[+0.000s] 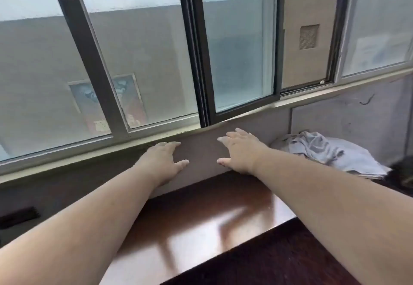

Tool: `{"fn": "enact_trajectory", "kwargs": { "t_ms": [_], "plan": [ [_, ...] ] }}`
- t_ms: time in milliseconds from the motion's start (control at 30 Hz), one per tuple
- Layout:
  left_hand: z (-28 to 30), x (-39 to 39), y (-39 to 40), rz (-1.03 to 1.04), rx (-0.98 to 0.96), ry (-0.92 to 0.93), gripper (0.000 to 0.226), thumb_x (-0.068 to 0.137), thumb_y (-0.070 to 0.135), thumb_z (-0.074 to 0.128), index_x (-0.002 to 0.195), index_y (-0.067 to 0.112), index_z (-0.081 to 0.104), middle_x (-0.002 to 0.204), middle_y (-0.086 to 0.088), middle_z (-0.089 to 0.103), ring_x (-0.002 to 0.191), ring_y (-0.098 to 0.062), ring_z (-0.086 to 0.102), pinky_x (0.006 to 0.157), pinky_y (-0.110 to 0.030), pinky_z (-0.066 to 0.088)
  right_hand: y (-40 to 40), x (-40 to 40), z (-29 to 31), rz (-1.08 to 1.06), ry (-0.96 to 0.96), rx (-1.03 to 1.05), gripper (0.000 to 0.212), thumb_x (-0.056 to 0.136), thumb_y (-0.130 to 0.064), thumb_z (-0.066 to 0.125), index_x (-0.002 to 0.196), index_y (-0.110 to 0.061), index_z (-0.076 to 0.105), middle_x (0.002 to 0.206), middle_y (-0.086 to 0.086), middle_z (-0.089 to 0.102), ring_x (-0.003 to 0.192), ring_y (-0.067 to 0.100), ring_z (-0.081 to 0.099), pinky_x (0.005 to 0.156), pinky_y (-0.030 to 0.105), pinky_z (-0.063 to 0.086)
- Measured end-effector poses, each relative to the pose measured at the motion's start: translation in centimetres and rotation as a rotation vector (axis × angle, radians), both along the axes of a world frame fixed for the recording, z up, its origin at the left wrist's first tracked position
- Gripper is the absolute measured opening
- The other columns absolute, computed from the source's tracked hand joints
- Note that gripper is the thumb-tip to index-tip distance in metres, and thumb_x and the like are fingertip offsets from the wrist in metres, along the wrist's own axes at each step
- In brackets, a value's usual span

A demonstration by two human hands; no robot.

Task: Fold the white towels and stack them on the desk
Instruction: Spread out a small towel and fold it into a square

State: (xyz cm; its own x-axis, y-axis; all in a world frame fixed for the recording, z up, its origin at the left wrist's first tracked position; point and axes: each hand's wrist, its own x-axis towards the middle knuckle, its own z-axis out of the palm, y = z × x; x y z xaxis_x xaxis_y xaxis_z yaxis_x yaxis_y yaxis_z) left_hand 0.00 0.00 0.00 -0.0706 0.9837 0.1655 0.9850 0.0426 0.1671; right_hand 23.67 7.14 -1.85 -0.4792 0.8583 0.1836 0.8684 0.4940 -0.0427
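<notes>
Left hand [162, 161]: reaches forward over the far edge of the desk, palm down, fingers straight and slightly spread, thumb out to the right. It holds nothing. Whether it touches the wall panel behind it cannot be told.

Right hand [240, 151]: reaches forward beside the left hand, palm down, fingers straight and spread, thumb out to the left. It holds nothing. The two thumbs point toward each other with a gap between them.

Desk [201, 224]: dark reddish-brown glossy top, running from near centre toward the far right. Light from the window reflects on it. Both forearms pass above it.

Towels [330, 153]: a pale, rumpled heap lying at the far right of the desk, against the wall. The upper cloth is crumpled; flatter layers show at the heap's near right edge. The heap lies to the right of the right hand, apart from it. Neither hand touches it.

Wall [201, 148]: a grey panel under the sill, just behind the hands.

Window [134, 61]: dark-framed sliding panes above the sill, frosted in places, with a building visible outside.
</notes>
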Motion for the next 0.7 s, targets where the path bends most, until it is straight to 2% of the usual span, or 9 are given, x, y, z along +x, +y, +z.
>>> {"fn": "enact_trajectory", "kwargs": {
  "t_ms": [300, 467, 700],
  "plan": [
    [-7.6, 13.0, 4.9, -0.263, -0.024, -0.015, 0.068, 0.084, 0.063, 0.059, 0.143, 0.036, 0.040, 0.145, -0.003, 0.048, 0.130, -0.027, 0.048, 0.106, -0.040, 0.038, -2.3, 15.7, -7.6, -0.323, 0.128, -0.068, 0.075, 0.090, -0.062, 0.052, 0.150, -0.019, 0.036, 0.152, 0.007, 0.039, 0.146, 0.029, 0.024, 0.119, 0.044, 0.019],
    [-11.2, 22.6, 7.3, -0.345, -0.081, -0.038, 0.067, 0.086, 0.056, 0.061, 0.145, 0.034, 0.038, 0.147, -0.001, 0.045, 0.132, -0.024, 0.044, 0.108, -0.043, 0.039, -1.7, 26.1, -12.0, -0.446, 0.126, -0.159, 0.079, 0.089, -0.063, 0.051, 0.153, -0.020, 0.031, 0.157, 0.007, 0.031, 0.148, 0.029, 0.019, 0.120, 0.046, 0.020],
    [-15.0, 33.1, 10.9, -0.318, -0.085, -0.141, 0.069, 0.088, 0.052, 0.060, 0.148, 0.033, 0.032, 0.152, 0.005, 0.037, 0.136, -0.021, 0.038, 0.111, -0.043, 0.036, 3.8, 36.2, -14.4, -0.452, 0.133, -0.188, 0.081, 0.089, -0.062, 0.051, 0.154, -0.021, 0.027, 0.160, 0.010, 0.025, 0.150, 0.028, 0.015, 0.121, 0.046, 0.017]
  ]
}}
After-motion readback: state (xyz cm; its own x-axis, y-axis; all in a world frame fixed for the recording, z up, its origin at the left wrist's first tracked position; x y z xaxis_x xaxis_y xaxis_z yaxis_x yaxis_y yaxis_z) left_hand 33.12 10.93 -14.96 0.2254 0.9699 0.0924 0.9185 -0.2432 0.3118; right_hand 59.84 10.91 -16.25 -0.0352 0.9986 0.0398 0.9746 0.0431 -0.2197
